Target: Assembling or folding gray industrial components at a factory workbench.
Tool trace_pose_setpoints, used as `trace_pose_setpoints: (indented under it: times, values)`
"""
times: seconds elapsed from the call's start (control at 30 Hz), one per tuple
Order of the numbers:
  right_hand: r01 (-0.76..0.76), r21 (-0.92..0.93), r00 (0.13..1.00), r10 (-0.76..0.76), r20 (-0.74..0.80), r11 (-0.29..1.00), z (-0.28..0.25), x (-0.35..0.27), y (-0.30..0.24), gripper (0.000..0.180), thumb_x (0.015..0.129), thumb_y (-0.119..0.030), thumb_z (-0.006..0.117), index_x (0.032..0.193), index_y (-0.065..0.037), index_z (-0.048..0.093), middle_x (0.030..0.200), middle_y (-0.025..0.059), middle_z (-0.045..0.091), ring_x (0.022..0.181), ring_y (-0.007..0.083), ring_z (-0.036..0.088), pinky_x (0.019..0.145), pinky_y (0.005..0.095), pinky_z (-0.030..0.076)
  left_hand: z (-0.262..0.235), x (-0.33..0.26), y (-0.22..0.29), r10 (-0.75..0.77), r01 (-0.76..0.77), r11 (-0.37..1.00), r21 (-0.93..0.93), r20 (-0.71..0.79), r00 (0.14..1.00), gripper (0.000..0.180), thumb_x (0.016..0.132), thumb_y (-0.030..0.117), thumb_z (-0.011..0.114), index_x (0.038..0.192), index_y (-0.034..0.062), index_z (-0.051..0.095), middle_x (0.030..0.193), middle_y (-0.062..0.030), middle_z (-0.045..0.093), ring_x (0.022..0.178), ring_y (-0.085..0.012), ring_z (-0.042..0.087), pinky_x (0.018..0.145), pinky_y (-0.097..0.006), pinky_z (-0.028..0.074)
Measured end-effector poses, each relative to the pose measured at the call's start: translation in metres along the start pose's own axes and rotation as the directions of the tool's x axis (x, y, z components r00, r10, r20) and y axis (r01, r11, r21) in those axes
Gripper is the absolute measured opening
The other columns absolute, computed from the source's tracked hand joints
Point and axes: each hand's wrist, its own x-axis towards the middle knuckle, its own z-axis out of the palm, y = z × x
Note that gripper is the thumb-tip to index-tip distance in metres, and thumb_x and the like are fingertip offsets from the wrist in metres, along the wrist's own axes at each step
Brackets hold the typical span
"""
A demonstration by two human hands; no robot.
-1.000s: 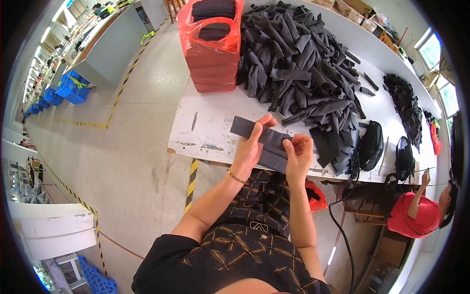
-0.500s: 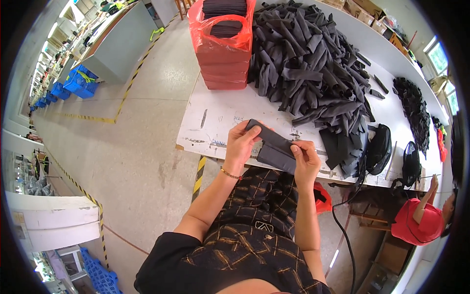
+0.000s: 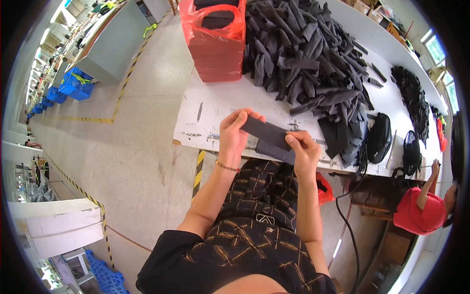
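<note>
A black fabric strip [image 3: 266,131] stretches between my two hands above the table's front edge. My left hand [image 3: 234,132] pinches its left end, thumb on top. At the other end, my right hand [image 3: 304,151] grips it between thumb and fingers. Just below the strip, a second dark fabric piece [image 3: 274,151] lies at the table edge; whether it is joined to the strip I cannot tell. Beyond my hands rises a big heap of black fabric strips [image 3: 306,63], with flat black pieces [image 3: 335,139] at its near side.
A red plastic bag [image 3: 215,56] of stacked dark pieces stands on the white table [image 3: 203,110], left of the heap. Two black mesh-covered objects [image 3: 379,137] and a hanging black cable [image 3: 348,230] are at right. A person in red [image 3: 418,210] sits at far right.
The strip now looks flatter and straighter between my hands. My left thumb has shifted toward its left end. The view has tilted slightly, moving the table scene up and left.
</note>
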Motion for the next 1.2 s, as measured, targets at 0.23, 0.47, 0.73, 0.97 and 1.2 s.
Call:
trace_pose_setpoints:
  times: [0.23,0.47,0.73,0.97,1.2]
  values:
    - [-0.249,-0.029,0.959,0.242,-0.147,0.968,-0.024,-0.018,0.038,0.012,0.084,-0.01,0.071,0.087,0.002,0.071,0.082,-0.0005,0.065,0.073,0.0056,0.05,0.064,0.0212,0.04,-0.023,-0.008,-0.034,-0.053,0.106,0.799,0.592,-0.107,0.993,0.022,0.088,0.016,0.068,0.094,-0.0051,0.067,0.091,-0.0107,0.07,0.083,-0.0189,0.066,0.075,-0.027,0.052]
    - [-0.033,-0.681,0.963,-0.159,-0.218,0.732,-0.054,-0.023,0.078,0.019,0.08,-0.011,0.072,0.095,-0.002,0.064,0.088,0.0129,0.061,0.076,0.028,0.057,0.069,0.0377,0.046,-0.044,0.062,-0.067,0.461,-0.272,0.415,0.868,0.057,0.886,0.014,0.085,0.016,0.068,0.093,0.0041,0.069,0.084,-0.0078,0.066,0.073,-0.0168,0.062,0.068,-0.028,0.049]
    - [0.06,-0.94,0.887,-0.45,-0.103,0.335,-0.124,0.054,0.095,0.029,0.082,-0.015,0.068,0.107,-0.002,0.059,0.106,0.0158,0.058,0.103,0.0342,0.053,0.085,0.043,0.045,-0.046,0.204,-0.072,0.464,-0.253,0.44,0.862,0.023,0.886,0.016,0.086,0.005,0.063,0.099,-0.0011,0.067,0.094,-0.0111,0.071,0.085,-0.0166,0.067,0.075,-0.028,0.051]
    - [0.067,-0.987,0.973,-0.21,0.097,-0.148,-0.125,0.064,0.116,0.025,0.084,-0.022,0.06,0.099,-0.002,0.064,0.101,0.0108,0.057,0.094,0.0266,0.052,0.077,0.0364,0.043,-0.048,0.201,-0.083,0.404,-0.231,0.442,0.867,0.037,0.914,0.021,0.081,0.013,0.071,0.096,-0.0025,0.066,0.091,-0.0121,0.071,0.082,-0.0196,0.069,0.075,-0.026,0.051]
    - [0.192,-0.962,0.906,-0.412,0.099,0.192,-0.136,0.052,0.091,0.022,0.078,0.0,0.054,0.1,-0.002,0.061,0.101,0.0141,0.059,0.097,0.0315,0.055,0.083,0.0395,0.046,-0.024,0.119,-0.048,-0.124,0.137,0.919,0.37,-0.057,0.991,0.017,0.086,0.01,0.065,0.098,-0.0019,0.06,0.096,-0.0135,0.069,0.088,-0.0208,0.068,0.081,-0.033,0.055]
